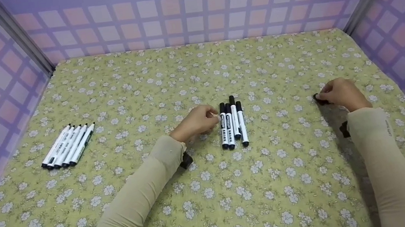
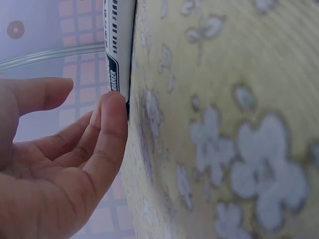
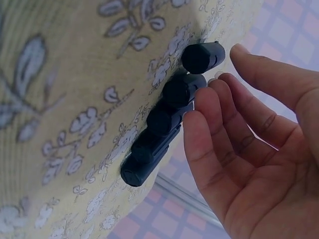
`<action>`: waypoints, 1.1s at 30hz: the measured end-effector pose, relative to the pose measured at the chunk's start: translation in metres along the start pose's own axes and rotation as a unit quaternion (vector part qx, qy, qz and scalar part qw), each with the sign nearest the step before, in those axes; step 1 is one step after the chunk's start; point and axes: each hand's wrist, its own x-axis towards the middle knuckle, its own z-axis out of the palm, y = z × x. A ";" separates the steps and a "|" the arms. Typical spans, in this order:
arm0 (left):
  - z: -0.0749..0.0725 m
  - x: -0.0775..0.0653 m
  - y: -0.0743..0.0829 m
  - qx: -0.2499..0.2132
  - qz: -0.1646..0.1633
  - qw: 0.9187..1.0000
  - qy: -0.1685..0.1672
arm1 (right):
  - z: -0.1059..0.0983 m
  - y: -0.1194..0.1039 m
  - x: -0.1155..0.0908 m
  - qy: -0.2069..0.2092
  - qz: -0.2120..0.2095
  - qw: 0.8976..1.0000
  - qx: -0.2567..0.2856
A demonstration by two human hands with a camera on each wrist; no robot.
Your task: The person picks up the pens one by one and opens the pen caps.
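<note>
Fingers [image 2: 112, 129] of my left hand [image 1: 197, 122] loosely bent, thumb apart, gripping nothing, touching the leftmost of four capped markers [image 1: 236, 123] on the flowered surface [image 1: 272, 204], my right hand [image 1: 341, 94] relaxed beside black caps [image 3: 162, 119], uncapped markers [image 1: 68, 146] lying together at far left.

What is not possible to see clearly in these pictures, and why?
Head view: the right hand hides much of the black cylindrical caps.
Left wrist view: the top edge cuts off the white cylindrical marker; the left fingers hide some of its lower end.
Head view: lettering on the five white markers at left is too small to read.
</note>
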 end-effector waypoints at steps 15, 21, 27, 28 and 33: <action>0.004 0.012 0.005 0.011 -0.024 1.000 -0.007 | 0.001 -0.009 -0.004 0.018 -0.033 0.999 -0.002; 0.006 0.016 0.005 0.010 -0.043 0.999 -0.003 | 0.000 -0.011 -0.005 0.017 -0.036 0.999 0.002; 0.008 0.021 0.005 0.010 -0.060 0.998 -0.004 | 0.001 -0.012 -0.005 0.013 -0.035 0.999 0.008; 0.008 0.022 0.005 0.005 -0.061 0.998 -0.004 | 0.001 -0.012 -0.005 0.012 -0.035 0.999 0.010; 0.010 0.022 0.005 -0.008 -0.066 0.998 -0.003 | 0.002 -0.011 -0.005 0.008 -0.031 0.999 0.017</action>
